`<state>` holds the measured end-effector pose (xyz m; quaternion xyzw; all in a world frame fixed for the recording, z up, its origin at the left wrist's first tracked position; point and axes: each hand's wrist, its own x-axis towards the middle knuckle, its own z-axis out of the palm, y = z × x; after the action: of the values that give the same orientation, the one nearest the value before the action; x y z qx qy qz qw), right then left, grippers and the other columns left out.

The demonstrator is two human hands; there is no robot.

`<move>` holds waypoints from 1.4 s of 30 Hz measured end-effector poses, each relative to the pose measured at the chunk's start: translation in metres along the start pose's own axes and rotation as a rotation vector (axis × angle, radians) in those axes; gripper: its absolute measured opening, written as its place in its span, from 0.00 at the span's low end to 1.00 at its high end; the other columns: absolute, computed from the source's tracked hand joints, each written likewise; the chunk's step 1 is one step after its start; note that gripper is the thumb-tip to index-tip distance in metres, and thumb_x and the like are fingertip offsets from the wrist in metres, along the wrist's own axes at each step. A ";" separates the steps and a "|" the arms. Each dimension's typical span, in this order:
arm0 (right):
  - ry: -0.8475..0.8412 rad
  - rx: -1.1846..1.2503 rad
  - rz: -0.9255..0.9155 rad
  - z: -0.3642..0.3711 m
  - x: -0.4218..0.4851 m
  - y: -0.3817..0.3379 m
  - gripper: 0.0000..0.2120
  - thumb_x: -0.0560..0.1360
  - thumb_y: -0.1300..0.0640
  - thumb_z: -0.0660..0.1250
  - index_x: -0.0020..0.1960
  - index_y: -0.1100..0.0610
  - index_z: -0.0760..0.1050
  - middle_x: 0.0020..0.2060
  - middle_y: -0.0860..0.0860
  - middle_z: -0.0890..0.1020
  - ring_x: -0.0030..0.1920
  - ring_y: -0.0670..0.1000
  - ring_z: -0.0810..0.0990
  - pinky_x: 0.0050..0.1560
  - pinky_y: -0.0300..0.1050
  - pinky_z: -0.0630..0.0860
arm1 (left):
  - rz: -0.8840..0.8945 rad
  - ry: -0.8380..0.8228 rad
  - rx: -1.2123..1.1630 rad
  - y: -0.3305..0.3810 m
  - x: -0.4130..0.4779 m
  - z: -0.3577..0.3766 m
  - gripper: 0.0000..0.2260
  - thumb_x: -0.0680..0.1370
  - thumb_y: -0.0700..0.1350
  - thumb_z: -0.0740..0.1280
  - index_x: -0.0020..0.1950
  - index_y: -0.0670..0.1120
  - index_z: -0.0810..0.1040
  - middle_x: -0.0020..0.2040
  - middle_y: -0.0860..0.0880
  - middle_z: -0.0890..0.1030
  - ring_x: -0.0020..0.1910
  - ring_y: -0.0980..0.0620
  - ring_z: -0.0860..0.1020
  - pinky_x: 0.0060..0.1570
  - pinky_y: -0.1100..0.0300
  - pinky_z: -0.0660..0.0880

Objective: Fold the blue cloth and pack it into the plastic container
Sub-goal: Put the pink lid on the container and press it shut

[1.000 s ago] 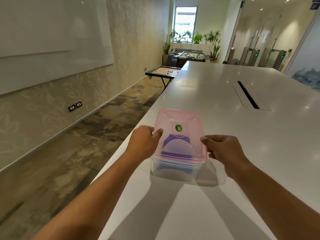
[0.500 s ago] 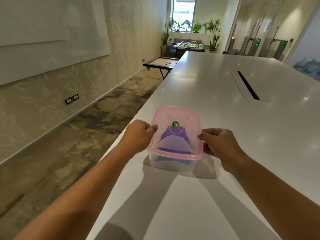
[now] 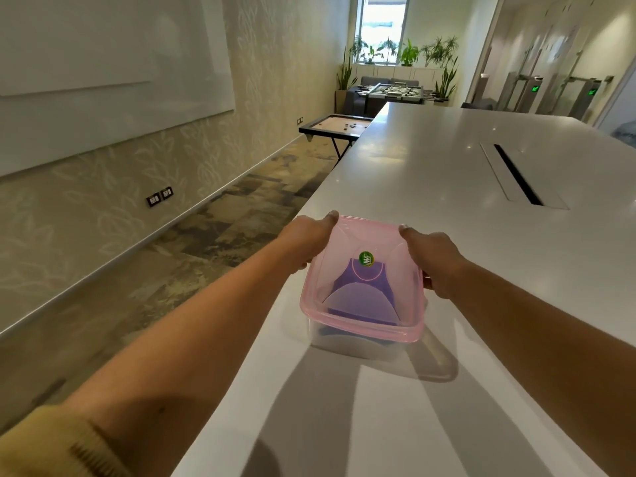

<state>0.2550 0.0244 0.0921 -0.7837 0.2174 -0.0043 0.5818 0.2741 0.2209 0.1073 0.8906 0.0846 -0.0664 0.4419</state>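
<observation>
A clear plastic container (image 3: pixel 347 344) stands near the left edge of the white table (image 3: pixel 447 173), with a translucent pink lid (image 3: pixel 378 242) lying on it. The folded blue cloth (image 3: pixel 358 294) shows through the lid, inside the container. A round green sticker (image 3: pixel 366 259) sits at the lid's middle. My left hand (image 3: pixel 306 241) grips the lid's far left corner, thumb on top. My right hand (image 3: pixel 435 258) holds the far right corner and right side the same way.
The table's left edge runs close to the container, with patterned carpet floor (image 3: pixel 192 256) below. A cable slot (image 3: pixel 516 173) cuts the tabletop at the right. A small game table (image 3: pixel 339 127) and a foosball table (image 3: pixel 392 92) stand far ahead.
Both hands slid from the lid's middle sides forward to its far corners. The view drew closer to the container, which stays on the table.
</observation>
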 end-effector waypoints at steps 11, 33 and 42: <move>-0.065 -0.155 -0.009 0.015 0.024 -0.005 0.27 0.79 0.39 0.58 0.65 0.58 0.74 0.56 0.60 0.81 0.52 0.63 0.81 0.52 0.59 0.81 | -0.051 -0.125 -0.171 -0.012 0.021 0.008 0.22 0.80 0.62 0.53 0.52 0.44 0.74 0.43 0.45 0.79 0.40 0.47 0.79 0.31 0.58 0.72; -0.044 -0.033 0.061 0.014 0.027 0.001 0.23 0.81 0.42 0.57 0.64 0.59 0.74 0.53 0.60 0.82 0.46 0.59 0.81 0.38 0.51 0.78 | -0.117 -0.053 -0.321 -0.016 0.020 0.014 0.19 0.78 0.62 0.59 0.46 0.47 0.76 0.42 0.47 0.81 0.38 0.47 0.80 0.28 0.58 0.71; -0.072 -0.028 0.007 0.003 -0.005 0.002 0.24 0.80 0.40 0.58 0.60 0.60 0.76 0.52 0.60 0.83 0.47 0.59 0.83 0.38 0.49 0.81 | -0.055 0.035 -0.312 -0.018 0.001 0.005 0.23 0.79 0.62 0.58 0.55 0.42 0.74 0.49 0.44 0.79 0.46 0.44 0.78 0.38 0.55 0.74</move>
<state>0.2507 0.0280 0.0907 -0.7906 0.1994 0.0290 0.5783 0.2708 0.2274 0.0901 0.8094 0.1260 -0.0492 0.5715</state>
